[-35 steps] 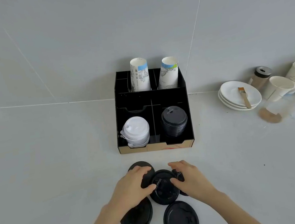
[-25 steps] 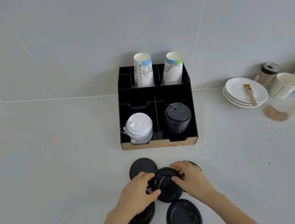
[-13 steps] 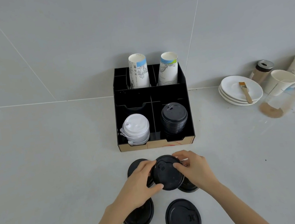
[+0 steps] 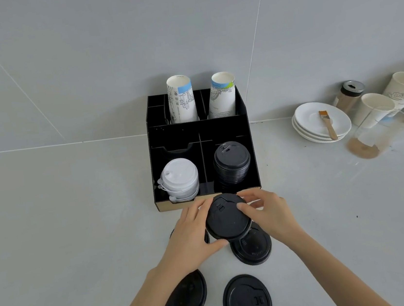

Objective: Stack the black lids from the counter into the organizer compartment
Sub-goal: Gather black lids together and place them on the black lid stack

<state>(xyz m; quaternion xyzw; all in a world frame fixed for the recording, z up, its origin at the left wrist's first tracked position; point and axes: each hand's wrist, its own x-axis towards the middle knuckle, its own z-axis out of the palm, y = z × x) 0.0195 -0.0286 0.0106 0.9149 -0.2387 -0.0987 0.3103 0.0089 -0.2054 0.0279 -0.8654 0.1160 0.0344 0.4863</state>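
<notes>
Nearest me, two black lids lie flat on the counter (image 4: 51, 222): one (image 4: 247, 300) by my right forearm, one (image 4: 187, 299) partly under my left forearm. A third (image 4: 254, 248) lies farther on, partly beneath the held lid (image 4: 226, 217).

My left hand (image 4: 191, 238) and right hand (image 4: 267, 214) pinch that lid by opposite edges, fingers curled on its rim, just in front of the organizer (image 4: 199, 132).

In the organizer: white lids (image 4: 180, 178) front-left, black lid stack (image 4: 233, 165) front-right, two paper cups (image 4: 181, 99) at the back.

Well right of the organizer: stacked saucers (image 4: 319, 123) carrying a brush (image 4: 327, 123), a shaker jar (image 4: 349, 95), more cups (image 4: 373, 109).

Behind, grey tiled wall (image 4: 81, 53).
</notes>
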